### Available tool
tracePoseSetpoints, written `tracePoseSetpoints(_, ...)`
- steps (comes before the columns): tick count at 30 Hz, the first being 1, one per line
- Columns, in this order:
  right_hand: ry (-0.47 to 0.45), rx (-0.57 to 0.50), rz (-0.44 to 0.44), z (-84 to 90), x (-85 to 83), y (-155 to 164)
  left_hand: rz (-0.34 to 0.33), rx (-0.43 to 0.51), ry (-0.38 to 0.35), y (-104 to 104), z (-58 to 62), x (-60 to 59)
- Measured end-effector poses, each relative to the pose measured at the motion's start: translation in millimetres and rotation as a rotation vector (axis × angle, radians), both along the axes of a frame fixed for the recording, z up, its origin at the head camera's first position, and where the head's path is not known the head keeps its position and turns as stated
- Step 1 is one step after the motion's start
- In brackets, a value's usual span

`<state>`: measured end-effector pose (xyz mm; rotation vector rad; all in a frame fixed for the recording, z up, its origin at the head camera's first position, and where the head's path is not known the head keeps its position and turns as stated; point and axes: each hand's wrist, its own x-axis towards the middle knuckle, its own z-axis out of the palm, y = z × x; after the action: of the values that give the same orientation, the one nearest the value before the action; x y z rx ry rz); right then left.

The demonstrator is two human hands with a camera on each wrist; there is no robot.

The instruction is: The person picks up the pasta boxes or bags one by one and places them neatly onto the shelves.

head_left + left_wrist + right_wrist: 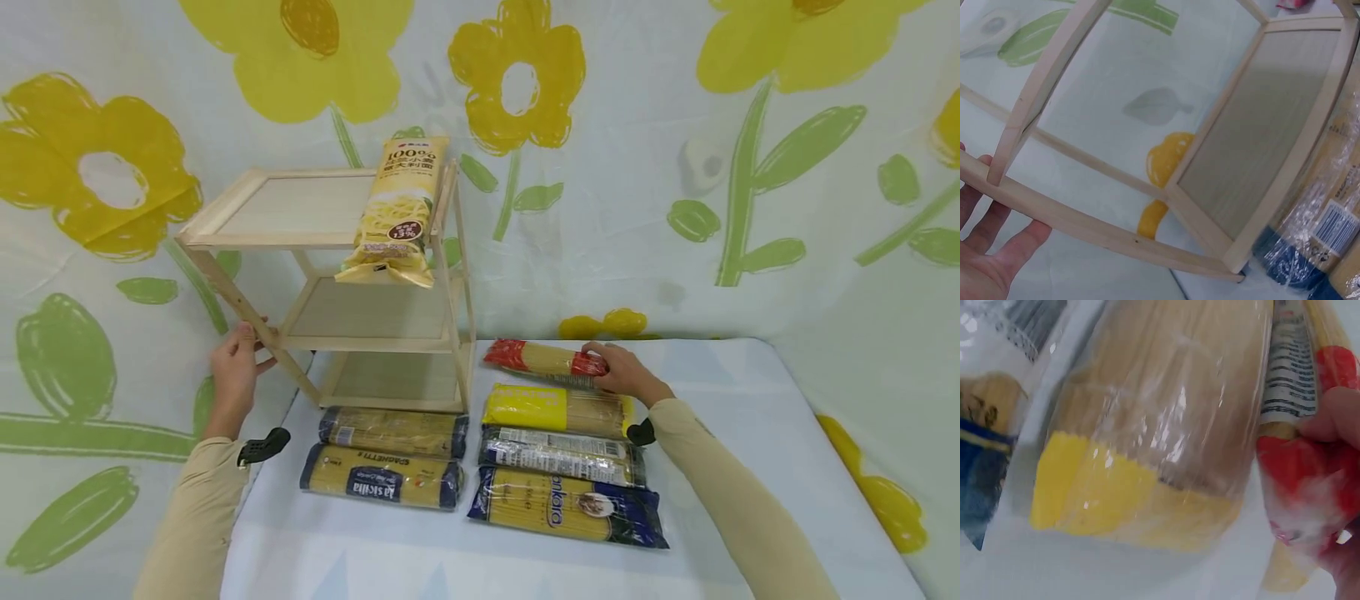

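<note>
R hand (626, 373) grips red-end spaghetti pack (543, 359) at right end | L hand (236, 367) holds wooden rack (330, 287) leg

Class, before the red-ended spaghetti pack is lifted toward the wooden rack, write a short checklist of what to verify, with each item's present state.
1. Right hand grips the red-ended spaghetti pack: ok.
2. Left hand holds the wooden rack by its leg: ok.
3. Top shelf has free space beside the yellow noodle bag: ok.
4. Yellow noodle bag lies fully on the shelf: not ok, it overhangs the front.
5. Pack's wrapper intact: cannot tell.
</note>
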<state>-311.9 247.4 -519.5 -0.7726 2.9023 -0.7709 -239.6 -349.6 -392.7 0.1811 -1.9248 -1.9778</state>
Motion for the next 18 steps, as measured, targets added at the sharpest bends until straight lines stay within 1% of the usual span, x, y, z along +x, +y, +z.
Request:
tracePoseSetpoints(3,0.063,-0.041,0.009,4.8,5.8,-6.9,-0.001,0.009,0.014,0.5,3.7,1.2)
tracePoseSetpoints(8,0.150,-0.068,-0.012,5.9,26.7,-14.4,-0.003,-0.010,-0.005,0.7,3.9,1.2)
tracePoseSetpoints(11,0.192,-0.095,-0.047,3.2,39.8,-14.9,0.007,-0.044,-0.025,1.5,0.3,-0.4)
tracePoseSetpoints(15,0.233,-0.143,-0.107,2.1,54.6,-15.5,0.034,-0.045,-0.027,0.7,-3.9,-3.4)
tracePoseSetpoints(18,0.261,-0.187,-0.139,4.6,65.8,-16.1,0.051,-0.045,-0.022,-1.6,-5.9,-4.4)
